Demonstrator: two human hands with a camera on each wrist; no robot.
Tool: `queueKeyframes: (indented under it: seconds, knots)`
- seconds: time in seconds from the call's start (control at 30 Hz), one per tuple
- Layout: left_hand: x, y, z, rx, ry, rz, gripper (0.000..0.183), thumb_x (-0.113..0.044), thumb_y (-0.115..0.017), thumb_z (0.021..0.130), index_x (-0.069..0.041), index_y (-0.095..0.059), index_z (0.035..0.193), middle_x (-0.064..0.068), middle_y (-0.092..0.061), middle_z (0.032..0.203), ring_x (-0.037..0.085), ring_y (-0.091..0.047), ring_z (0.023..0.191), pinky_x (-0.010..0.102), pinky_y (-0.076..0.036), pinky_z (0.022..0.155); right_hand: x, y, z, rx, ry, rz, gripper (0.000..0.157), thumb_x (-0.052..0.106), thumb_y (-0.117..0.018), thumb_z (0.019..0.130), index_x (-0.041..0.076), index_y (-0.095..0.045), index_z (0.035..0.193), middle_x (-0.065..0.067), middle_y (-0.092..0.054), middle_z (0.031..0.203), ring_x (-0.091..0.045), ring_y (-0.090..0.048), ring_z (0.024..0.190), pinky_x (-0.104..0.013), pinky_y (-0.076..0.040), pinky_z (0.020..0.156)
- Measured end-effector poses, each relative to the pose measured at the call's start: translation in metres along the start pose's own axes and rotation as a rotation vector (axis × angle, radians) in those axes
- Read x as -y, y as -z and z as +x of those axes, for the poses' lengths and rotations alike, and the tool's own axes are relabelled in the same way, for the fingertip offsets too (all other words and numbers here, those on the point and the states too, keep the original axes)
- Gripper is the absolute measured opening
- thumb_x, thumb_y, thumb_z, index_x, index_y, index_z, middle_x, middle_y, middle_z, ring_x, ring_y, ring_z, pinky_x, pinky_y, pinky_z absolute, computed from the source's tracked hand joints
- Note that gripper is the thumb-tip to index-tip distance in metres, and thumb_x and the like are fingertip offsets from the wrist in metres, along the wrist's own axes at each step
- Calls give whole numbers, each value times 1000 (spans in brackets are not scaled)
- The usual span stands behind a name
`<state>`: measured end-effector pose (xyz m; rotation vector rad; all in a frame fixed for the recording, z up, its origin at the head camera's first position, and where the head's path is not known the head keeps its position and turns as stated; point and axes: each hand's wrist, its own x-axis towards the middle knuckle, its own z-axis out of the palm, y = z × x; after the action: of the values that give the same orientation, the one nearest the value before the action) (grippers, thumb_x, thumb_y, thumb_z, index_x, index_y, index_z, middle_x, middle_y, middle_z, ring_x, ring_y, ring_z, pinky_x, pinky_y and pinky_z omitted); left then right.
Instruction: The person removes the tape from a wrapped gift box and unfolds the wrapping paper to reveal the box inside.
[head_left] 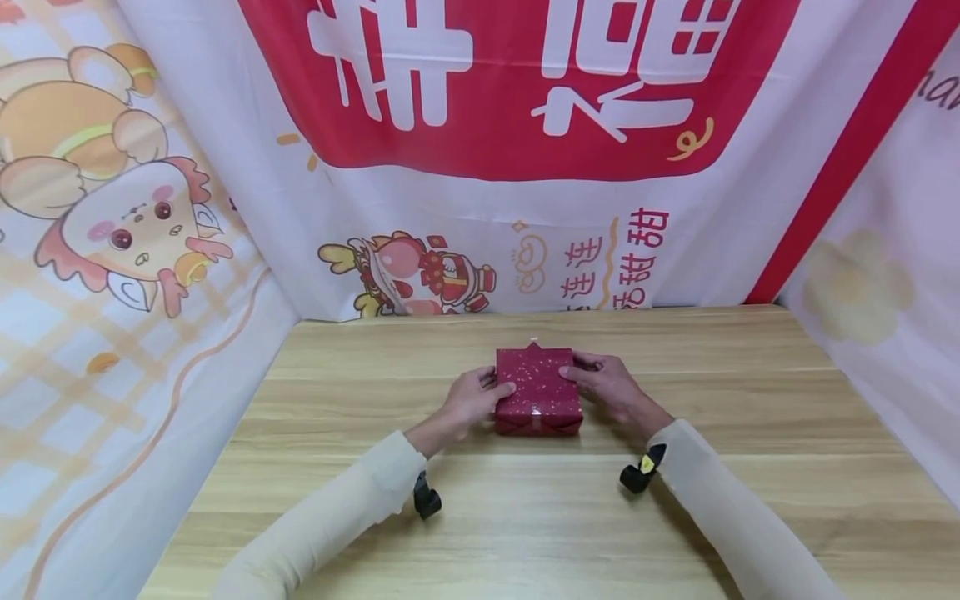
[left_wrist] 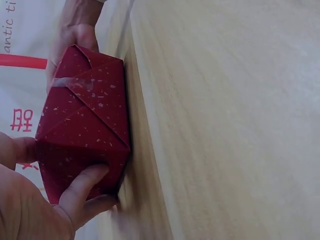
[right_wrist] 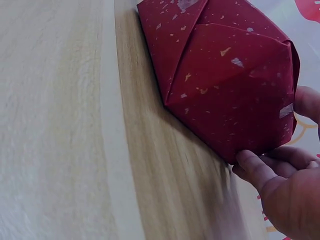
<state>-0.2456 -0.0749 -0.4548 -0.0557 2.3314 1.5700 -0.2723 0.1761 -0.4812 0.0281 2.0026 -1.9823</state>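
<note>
Both hands hold a dark red, gold-speckled paper-wrapped box [head_left: 538, 390] lying flat on the pale wooden desk [head_left: 525, 517].

The left hand [head_left: 471, 402] has its grip curled round the box's left side, thumb on top; the right hand [head_left: 609, 385] grips the right side likewise. The box sits mid-desk, its folded, taped end facing the person, before a red-and-white printed cloth backdrop [head_left: 480, 150].
</note>
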Motion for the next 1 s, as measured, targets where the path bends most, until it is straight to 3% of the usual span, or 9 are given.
queueKeyframes:
  seconds: [0.17,0.27,0.43,0.6,0.7,0.83,1.0]
  knots:
    - [3,2,3,19,9,-65,69,-32,-65,94,-10,-35,152,12,-44,153,31,-45,139,45,-40,114,0,3,0,29,-1,-35,72,26,-69,92,10,-32,152,-15,-33,159,-31,-47,136,-34,-47,108]
    - [5,1,4,37,4,-88,69,-31,-66,94,-13,-35,153,10,-44,153,31,-45,139,46,-45,109,-1,5,1,51,8,-29,68,28,-61,98,8,-29,153,-18,-32,158,-34,-44,139,-37,-43,112]
    - [7,0,5,49,-6,-110,69,-30,-66,94,-14,-33,153,10,-42,154,31,-46,139,44,-48,106,-3,8,4,29,60,-15,59,22,-57,100,5,-34,152,-19,-40,153,-33,-45,138,-35,-45,111]
    - [7,0,5,34,-7,-101,69,-29,-66,94,-14,-33,153,10,-43,154,31,-43,141,44,-41,113,-2,9,2,-39,200,-153,53,15,-66,94,5,-47,143,-18,-52,139,-29,-52,124,-25,-54,97]
    - [7,-1,5,33,-7,-93,69,-30,-66,94,-14,-33,153,11,-42,154,31,-43,141,45,-41,113,-2,11,1,-53,267,-234,39,12,-67,92,4,-58,129,-17,-58,123,-26,-56,111,-25,-54,90]
    - [6,-1,4,29,-11,-71,69,-30,-65,95,-15,-33,154,11,-42,154,31,-43,141,45,-42,112,1,17,-2,21,292,-328,16,9,-63,93,6,-67,108,-12,-65,105,-23,-60,95,-31,-53,85]
    - [6,-1,4,20,-18,-46,68,-30,-64,95,-12,-33,153,12,-42,154,31,-43,141,43,-40,114,15,21,-8,122,366,-523,9,8,-63,93,10,-70,97,-7,-69,96,-22,-60,88,-30,-53,79]
